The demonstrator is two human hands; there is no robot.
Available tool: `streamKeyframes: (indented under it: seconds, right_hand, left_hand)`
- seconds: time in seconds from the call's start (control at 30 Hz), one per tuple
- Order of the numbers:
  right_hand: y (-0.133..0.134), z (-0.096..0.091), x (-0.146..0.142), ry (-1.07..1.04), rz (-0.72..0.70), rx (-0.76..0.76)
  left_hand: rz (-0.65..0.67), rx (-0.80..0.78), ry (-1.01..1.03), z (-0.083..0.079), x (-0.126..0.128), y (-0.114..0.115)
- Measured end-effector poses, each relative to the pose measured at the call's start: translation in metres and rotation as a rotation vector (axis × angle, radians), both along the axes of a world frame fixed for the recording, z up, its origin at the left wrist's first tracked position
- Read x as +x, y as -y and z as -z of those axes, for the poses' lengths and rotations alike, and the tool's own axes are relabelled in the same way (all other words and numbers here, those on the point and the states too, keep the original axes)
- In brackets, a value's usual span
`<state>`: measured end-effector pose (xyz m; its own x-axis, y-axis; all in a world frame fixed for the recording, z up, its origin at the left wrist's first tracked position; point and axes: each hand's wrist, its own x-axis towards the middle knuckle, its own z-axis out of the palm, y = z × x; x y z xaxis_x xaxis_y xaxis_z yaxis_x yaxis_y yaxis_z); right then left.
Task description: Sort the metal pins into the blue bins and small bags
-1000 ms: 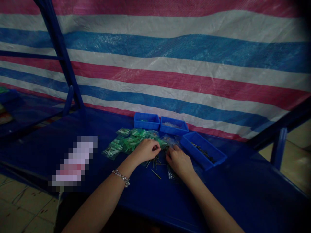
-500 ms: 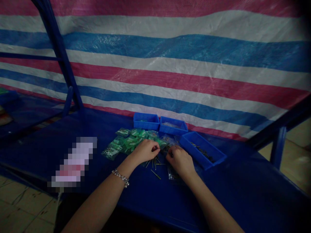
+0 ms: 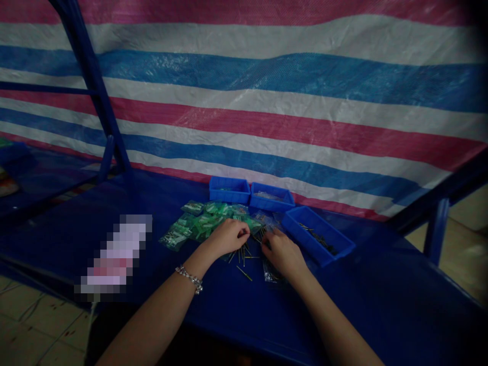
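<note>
Left hand (image 3: 227, 237) and right hand (image 3: 284, 254) are both curling in with the fingers pinched down, but honestly I can't tell if either one is gripping anything. They're hovering on either side of a loose pile of metal pins (image 3: 242, 256), which are lying on a blue-covered table (image 3: 381, 310). Past the pins, green packets (image 3: 202, 226) are lying to the left and three blue bins (image 3: 229, 190) are sitting behind and to the right. A clear plastic bag (image 3: 271, 273) is lying just right of the pins, a blurred-out item (image 3: 116, 256) is sitting well left, and a striped tarp (image 3: 267, 101) is hanging behind everything.
</note>
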<state>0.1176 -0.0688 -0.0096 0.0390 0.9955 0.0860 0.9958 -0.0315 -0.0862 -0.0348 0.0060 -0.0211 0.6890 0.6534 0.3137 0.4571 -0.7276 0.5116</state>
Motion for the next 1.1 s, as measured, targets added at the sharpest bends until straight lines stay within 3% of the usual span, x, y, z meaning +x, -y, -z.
streamKeyframes:
  seconds: [0.17,0.43,0.57,1.1]
  right_hand:
    - [0.0,0.0,0.003,-0.041,-0.009,0.04]
    - [-0.01,0.007,0.019,-0.392,-0.177,0.232]
    - [-0.011,0.008,0.019,-0.465,-0.209,0.299]
    - [-0.011,0.009,0.016,-0.447,-0.226,0.236]
  left_hand:
    - [-0.007,0.009,-0.012,0.001,0.0,-0.001]
    - [-0.012,0.048,-0.013,-0.001,-0.002,-0.004]
    - [0.013,0.04,0.019,-0.008,-0.001,-0.001]
    - [0.016,0.028,0.215,-0.016,0.0,0.002]
